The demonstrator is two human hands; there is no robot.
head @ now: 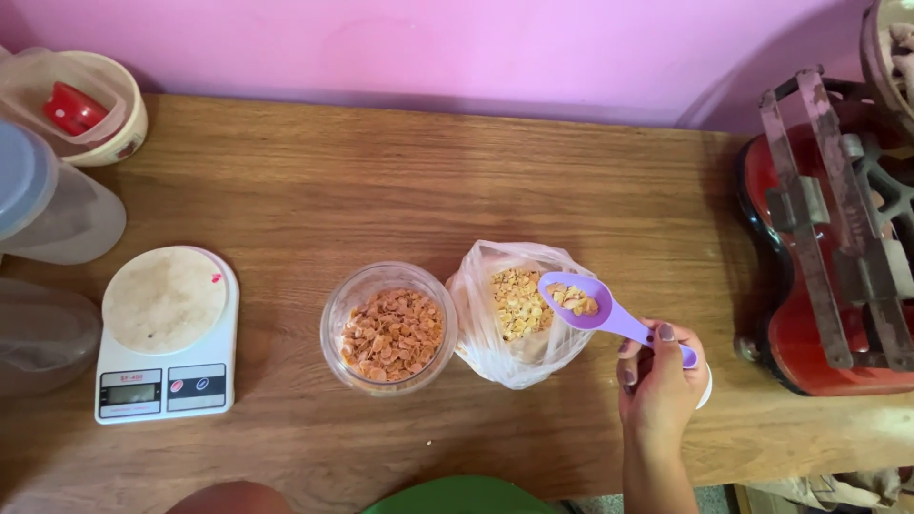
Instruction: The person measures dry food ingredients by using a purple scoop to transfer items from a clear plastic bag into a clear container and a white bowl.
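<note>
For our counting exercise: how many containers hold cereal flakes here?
2: the clear glass jar at the table's centre, and the plastic bag right beside it. The purple scoop also carries some.

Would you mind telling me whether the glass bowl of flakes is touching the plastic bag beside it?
Cannot tell. In the head view the glass bowl and the plastic bag meet edge to edge with no visible gap, but the overhead angle cannot confirm contact.
</note>
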